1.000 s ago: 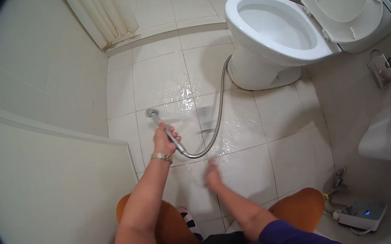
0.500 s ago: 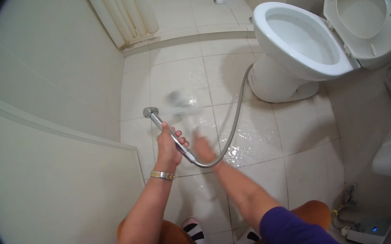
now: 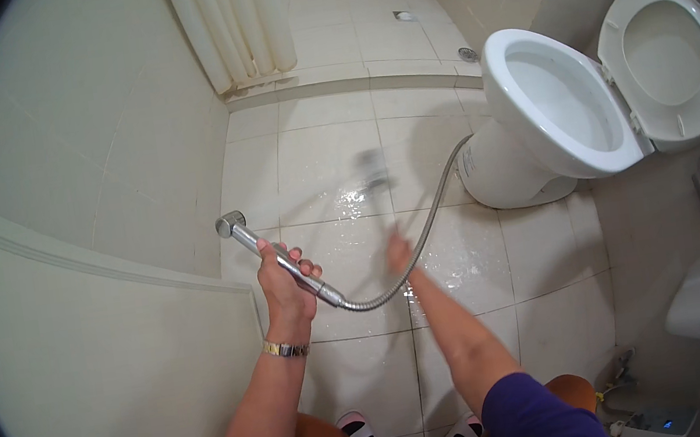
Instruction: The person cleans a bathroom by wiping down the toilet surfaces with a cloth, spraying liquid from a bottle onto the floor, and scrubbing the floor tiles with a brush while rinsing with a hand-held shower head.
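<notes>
My left hand (image 3: pixel 285 282) is wrapped round the handle of a chrome bidet sprayer (image 3: pixel 246 234), thumb along the top. The sprayer's head tilts up toward the left wall, and its ribbed metal hose (image 3: pixel 435 216) loops right toward the toilet base. Beyond the hose is my right hand (image 3: pixel 399 252), fingers closed and smeared by motion. Ahead of it, a blurred grey head, seemingly a brush (image 3: pixel 373 169), is over the wet floor tiles (image 3: pixel 320 156). The brush's handle is too faint and blurred to make out clearly.
On the right stands a white toilet (image 3: pixel 529 168) with its seat (image 3: pixel 678 122) raised. A low ledge (image 3: pixel 333 88) and cream shower curtain (image 3: pixel 241 29) lie at the back. A pale door panel (image 3: pixel 109 338) borders the left side. My striped slippers (image 3: pixel 359 434) are below.
My left hand and the sprayer have moved a little left and lower in view. My right hand and the blurred brush have shifted right. The whole view has also shifted slightly.
</notes>
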A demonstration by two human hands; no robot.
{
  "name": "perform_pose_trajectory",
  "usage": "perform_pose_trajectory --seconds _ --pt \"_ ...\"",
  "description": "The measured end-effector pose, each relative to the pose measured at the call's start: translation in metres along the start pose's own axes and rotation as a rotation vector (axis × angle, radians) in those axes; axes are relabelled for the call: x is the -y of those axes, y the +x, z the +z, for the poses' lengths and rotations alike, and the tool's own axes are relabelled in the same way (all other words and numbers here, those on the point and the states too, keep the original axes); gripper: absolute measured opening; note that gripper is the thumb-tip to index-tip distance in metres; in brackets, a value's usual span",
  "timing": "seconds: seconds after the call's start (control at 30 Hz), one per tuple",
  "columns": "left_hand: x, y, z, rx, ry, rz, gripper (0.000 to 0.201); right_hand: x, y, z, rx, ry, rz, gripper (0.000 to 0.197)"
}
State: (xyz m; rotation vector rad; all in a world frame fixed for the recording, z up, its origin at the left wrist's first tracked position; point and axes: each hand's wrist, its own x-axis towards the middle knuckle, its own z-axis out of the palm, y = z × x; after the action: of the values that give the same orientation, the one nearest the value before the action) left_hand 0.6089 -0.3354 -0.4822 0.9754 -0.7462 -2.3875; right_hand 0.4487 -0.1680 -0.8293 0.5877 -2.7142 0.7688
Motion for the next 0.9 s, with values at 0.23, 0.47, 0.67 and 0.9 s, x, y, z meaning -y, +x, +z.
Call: perform_pose_trajectory --seconds 0.23,0.47,0.67,0.9 --pt "-0.017 0.065 -0.065 -0.399 -0.154 0.036 0.036 0.095 -0.096 -0.089 0.802 0.255 0.086 0.032" --pt "0.043 0.013 0.002 -0.318 -0.232 -0.311 0.038 -0.033 -0.144 -0.196 0.41 -0.329 0.369 0.046" --pt "-0.01 0.03 -0.044 -0.421 -0.112 0.075 0.036 0.188 -0.077 -0.132 1.047 0.069 -0.024 0.047" --pt "-0.046 0.03 -0.015 -0.21 -0.036 0.194 0.037 0.031 0.098 -0.052 -0.007 0.658 1.126 0.037"
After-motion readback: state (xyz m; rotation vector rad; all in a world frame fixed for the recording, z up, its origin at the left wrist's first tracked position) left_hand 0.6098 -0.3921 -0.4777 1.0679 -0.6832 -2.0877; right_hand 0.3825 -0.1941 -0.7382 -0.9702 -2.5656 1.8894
